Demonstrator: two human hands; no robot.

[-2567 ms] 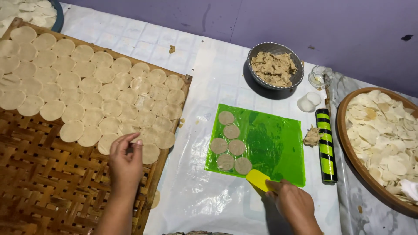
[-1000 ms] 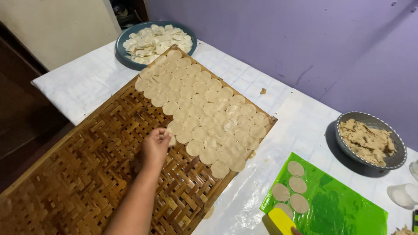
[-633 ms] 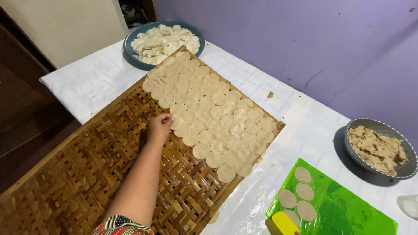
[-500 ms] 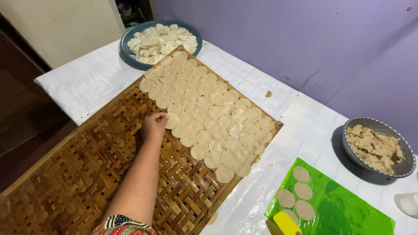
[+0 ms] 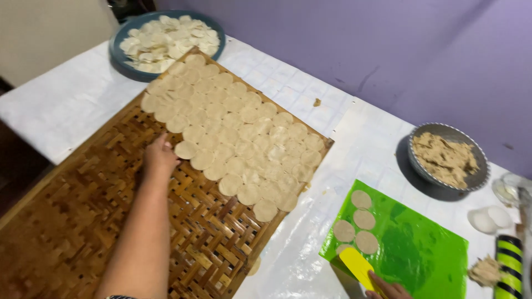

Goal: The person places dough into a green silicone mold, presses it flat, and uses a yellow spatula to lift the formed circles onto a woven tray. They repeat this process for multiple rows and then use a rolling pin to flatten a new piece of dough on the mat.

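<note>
Left grip (image 5: pixel 159 158) touching dough disc (image 5: pixel 184 149) on woven tray (image 5: pixel 66 221).

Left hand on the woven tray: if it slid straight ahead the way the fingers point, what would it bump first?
Probably the dough rounds: the left hand already sits at their edge on the woven tray.

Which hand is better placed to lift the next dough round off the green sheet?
Right. The right hand holds the yellow scraper at the green sheet, beside the dough rounds; the left hand rests far off on the woven bamboo tray.
</note>
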